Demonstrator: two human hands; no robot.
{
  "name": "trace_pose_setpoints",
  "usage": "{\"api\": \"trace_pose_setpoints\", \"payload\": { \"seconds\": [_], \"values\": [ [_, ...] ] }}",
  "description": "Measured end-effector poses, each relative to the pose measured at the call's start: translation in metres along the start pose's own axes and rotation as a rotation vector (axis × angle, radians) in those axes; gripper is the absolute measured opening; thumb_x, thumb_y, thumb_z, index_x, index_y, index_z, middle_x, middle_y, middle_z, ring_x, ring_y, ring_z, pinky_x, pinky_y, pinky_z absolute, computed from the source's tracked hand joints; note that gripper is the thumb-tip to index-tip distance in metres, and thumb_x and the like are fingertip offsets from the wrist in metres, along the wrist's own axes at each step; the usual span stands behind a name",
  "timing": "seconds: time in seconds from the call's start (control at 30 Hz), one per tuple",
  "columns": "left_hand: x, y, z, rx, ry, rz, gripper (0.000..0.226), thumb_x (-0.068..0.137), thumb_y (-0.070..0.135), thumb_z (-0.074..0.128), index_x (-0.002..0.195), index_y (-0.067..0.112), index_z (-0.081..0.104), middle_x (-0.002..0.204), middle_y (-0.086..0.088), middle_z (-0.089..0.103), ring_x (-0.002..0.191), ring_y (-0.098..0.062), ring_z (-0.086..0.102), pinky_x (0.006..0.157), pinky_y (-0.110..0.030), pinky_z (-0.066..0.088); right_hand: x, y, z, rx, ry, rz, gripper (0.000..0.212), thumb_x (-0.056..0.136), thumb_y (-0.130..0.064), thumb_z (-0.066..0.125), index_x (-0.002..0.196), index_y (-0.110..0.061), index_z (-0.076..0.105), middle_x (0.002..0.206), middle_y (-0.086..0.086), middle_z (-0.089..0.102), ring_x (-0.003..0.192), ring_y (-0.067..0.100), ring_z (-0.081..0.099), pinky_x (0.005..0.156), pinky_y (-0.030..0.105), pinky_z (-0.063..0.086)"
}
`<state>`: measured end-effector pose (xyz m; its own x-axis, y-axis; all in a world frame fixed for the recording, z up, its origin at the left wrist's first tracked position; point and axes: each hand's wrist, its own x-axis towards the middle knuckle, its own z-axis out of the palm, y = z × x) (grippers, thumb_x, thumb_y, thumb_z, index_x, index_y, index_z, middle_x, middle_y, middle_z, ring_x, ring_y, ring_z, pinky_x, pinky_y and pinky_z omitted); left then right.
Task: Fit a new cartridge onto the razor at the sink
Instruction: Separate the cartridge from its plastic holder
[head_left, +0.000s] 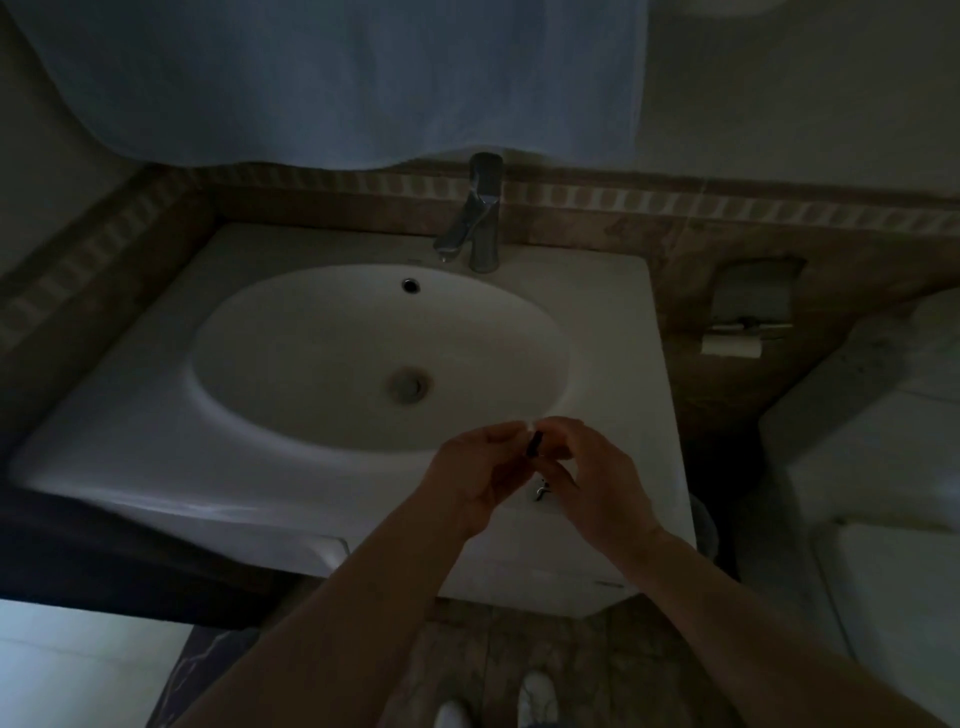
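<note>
The room is dim. Both hands meet over the front rim of the white sink (156, 457), on the near side of the drain (410, 384) and a little to its right. The left hand (470, 475) has its fingers (506, 434) curled in and pinched together at the tips; the right hand (605, 478) does the same from the other side, its fingers (563, 428) bent toward the left ones. Between the two sets of fingertips sits a small dark piece (535, 444), with a pale sliver just above it. It is too small and dark to tell whether this is the cartridge or the razor head, or which hand bears it. A small metallic glint (541, 491) shows below, between the palms; I cannot tell what it is. The tap (480, 218) stands behind the basin, well apart from the hands. A paper holder (748, 322) is set in the wall to the right of the sink.
</note>
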<state>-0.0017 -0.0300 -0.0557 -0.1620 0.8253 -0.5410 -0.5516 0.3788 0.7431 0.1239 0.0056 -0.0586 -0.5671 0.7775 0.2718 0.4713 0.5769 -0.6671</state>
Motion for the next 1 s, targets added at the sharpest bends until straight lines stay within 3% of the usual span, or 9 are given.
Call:
{"api": "trace_pose_setpoints", "payload": {
  "seconds": [0.07,0.13,0.27,0.4,0.57,0.7,0.83,1.0],
  "values": [
    [0.001,-0.001,0.001,-0.02,0.03,0.028,0.027,0.083,0.001,0.053,0.111,0.0,0.056,0.093,-0.011,0.063,0.081,-0.017,0.061,0.076,-0.022,0.052,0.001,0.0,0.0,0.045,-0.001,0.026,0.027,0.08,-0.006,0.063,0.106,-0.008,0.058,0.098,0.007,0.065,0.08,0.005,0.057,0.074,0.001,0.037],
    [0.0,-0.001,0.001,-0.033,0.079,0.066,0.018,0.081,-0.001,0.057,0.098,0.004,0.06,0.086,-0.009,0.065,0.074,-0.015,0.064,0.065,-0.018,0.056,0.002,0.001,-0.001,0.138,0.045,0.1,0.022,0.078,-0.005,0.065,0.098,-0.009,0.059,0.087,0.001,0.06,0.073,-0.005,0.051,0.067,-0.003,0.037],
    [-0.002,-0.004,0.002,0.008,0.187,0.166,0.015,0.078,-0.002,0.061,0.078,0.012,0.063,0.076,-0.005,0.068,0.064,-0.011,0.065,0.055,-0.016,0.054,0.01,0.002,-0.004,0.458,0.111,0.453,0.02,0.079,-0.009,0.065,0.095,-0.017,0.055,0.074,-0.003,0.061,0.067,0.009,0.061,0.056,0.006,0.047],
    [-0.004,-0.007,0.004,0.239,0.211,0.321,0.012,0.077,0.005,0.065,0.082,0.015,0.063,0.082,-0.005,0.068,0.074,-0.01,0.064,0.066,-0.017,0.055,0.017,0.002,-0.006,0.823,0.006,0.692,0.018,0.081,-0.006,0.061,0.099,-0.005,0.057,0.075,0.01,0.066,0.055,0.013,0.066,0.054,0.018,0.055],
    [-0.006,-0.005,0.006,0.442,0.172,0.429,0.022,0.074,0.001,0.066,0.084,0.021,0.065,0.088,-0.006,0.069,0.076,-0.007,0.064,0.068,-0.013,0.052,0.021,0.005,-0.008,0.848,-0.081,0.754,0.008,0.082,-0.011,0.061,0.088,-0.013,0.066,0.07,0.003,0.071,0.058,0.012,0.068,0.053,0.021,0.056],
    [-0.004,-0.003,0.005,0.626,0.19,0.476,0.032,0.074,0.005,0.068,0.105,0.01,0.064,0.102,-0.012,0.069,0.095,-0.022,0.064,0.089,-0.034,0.051,0.024,0.004,-0.01,0.897,-0.113,0.791,0.011,0.081,-0.009,0.061,0.078,-0.017,0.067,0.059,-0.002,0.07,0.054,0.011,0.067,0.051,0.02,0.056],
    [-0.001,-0.002,0.001,0.839,0.126,0.561,0.045,0.073,0.011,0.07,0.116,0.013,0.058,0.104,-0.009,0.065,0.09,-0.015,0.061,0.083,-0.019,0.043,0.025,0.004,-0.011,0.88,-0.139,0.783,0.013,0.081,-0.007,0.061,0.074,-0.016,0.07,0.067,0.006,0.068,0.059,0.015,0.063,0.057,0.02,0.055],
    [0.0,0.0,-0.002,1.033,0.03,0.612,0.048,0.068,0.02,0.075,0.114,0.014,0.06,0.105,-0.016,0.063,0.095,-0.021,0.06,0.083,-0.02,0.041,0.023,0.007,-0.012,0.916,-0.164,0.805,0.012,0.08,-0.005,0.061,0.074,-0.008,0.071,0.064,0.005,0.07,0.052,0.012,0.066,0.055,0.02,0.057]
  ]
}}
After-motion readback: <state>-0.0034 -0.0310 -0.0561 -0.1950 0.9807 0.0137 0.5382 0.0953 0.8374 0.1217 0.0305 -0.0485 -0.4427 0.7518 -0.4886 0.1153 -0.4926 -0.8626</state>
